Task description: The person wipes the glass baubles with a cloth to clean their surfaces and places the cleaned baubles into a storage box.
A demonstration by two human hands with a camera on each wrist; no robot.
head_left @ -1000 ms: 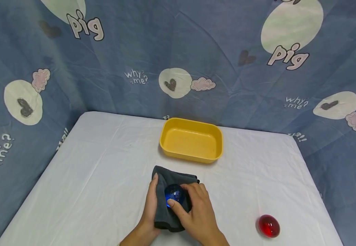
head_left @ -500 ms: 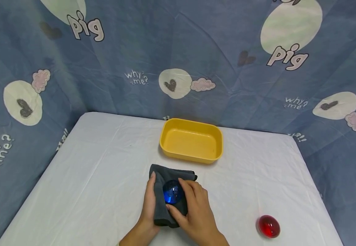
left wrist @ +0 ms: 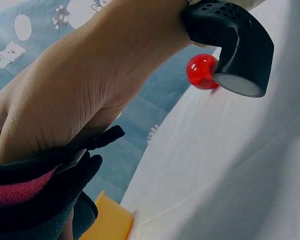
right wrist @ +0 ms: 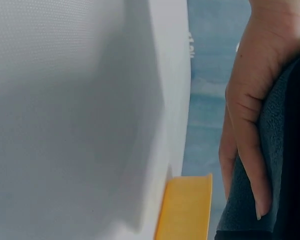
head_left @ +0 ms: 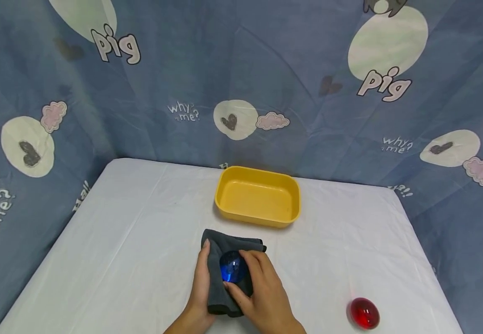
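Head view: see blue ball (head_left: pixel 231 266) pinched between thumb and fingers of right grip (head_left: pixel 264 290), seemingly against grey cloth (head_left: pixel 216 293) held in left grip (head_left: pixel 200 283). Main risk: slipping, owing to smooth round glassy surface and few contact points. With a slackened pinch, could roll off onto worktop (head_left: pixel 141 260), maybe toward yellow tray (head_left: pixel 258 220) or red ball (head_left: pixel 364 313). Watch also for cloth shifting, given loose far edge. Pose: right reaching in from lower right; left with thumb along cloth's side, fingers mostly hidden beneath.

Left wrist view: see right wrist bent over cloth. Can't make out fingertips or blue ball.

Right wrist view: see left fingers along cloth's outer face, slightly curved. Could drop cloth if loosened. Can't spot blue ball.
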